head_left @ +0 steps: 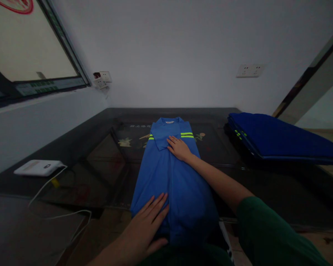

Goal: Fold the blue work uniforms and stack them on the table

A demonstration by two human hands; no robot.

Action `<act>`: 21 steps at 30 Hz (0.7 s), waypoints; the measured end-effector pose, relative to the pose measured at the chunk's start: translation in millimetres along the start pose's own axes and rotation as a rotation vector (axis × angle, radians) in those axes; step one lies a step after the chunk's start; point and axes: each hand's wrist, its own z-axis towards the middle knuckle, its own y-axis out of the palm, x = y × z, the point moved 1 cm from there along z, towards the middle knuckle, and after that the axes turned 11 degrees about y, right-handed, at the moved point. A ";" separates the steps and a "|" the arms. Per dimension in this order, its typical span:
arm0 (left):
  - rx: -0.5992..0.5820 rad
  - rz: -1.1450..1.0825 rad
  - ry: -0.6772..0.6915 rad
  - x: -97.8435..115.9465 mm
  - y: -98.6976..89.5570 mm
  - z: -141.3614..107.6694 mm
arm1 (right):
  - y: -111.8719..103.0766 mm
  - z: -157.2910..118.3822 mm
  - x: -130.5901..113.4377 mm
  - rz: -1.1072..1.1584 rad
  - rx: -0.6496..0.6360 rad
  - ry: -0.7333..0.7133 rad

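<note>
A blue shirt (158,170) with yellow-green stripes lies lengthwise on the dark glossy table (105,147), its collar toward the wall. Its sides are folded inward, and a sleeve lies across the upper part. My right hand (179,147) rests flat on the shirt near that sleeve, fingers stretched out. Closer to me, my left hand (148,221) lies on the lower left part of the shirt with its fingers spread. Neither hand grasps anything. The shirt's bottom end hangs over the near table edge toward my body.
On the right of the table sits a stack of folded dark blue garments (280,136). A white power bank (39,168) with a cable (46,184) lies at the left, the cable drooping past the table edge. Wall sockets (249,70) are behind, and a window (39,44) is at upper left.
</note>
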 end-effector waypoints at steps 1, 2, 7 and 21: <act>0.005 -0.022 0.037 4.3 -1.8 -8.4 | -5.4 -2.4 -3.3 0.020 0.024 -0.014; 0.016 -0.038 0.074 6.7 -2.6 -18.1 | -12.4 -6.3 -7.0 0.041 0.047 -0.027; 0.163 0.083 0.124 -12.9 10.4 -71.8 | -66.6 -70.2 -23.1 0.187 0.080 -0.095; 0.407 0.426 -0.208 -58.2 67.0 -66.9 | -7.6 -352.2 18.0 0.781 -0.261 0.508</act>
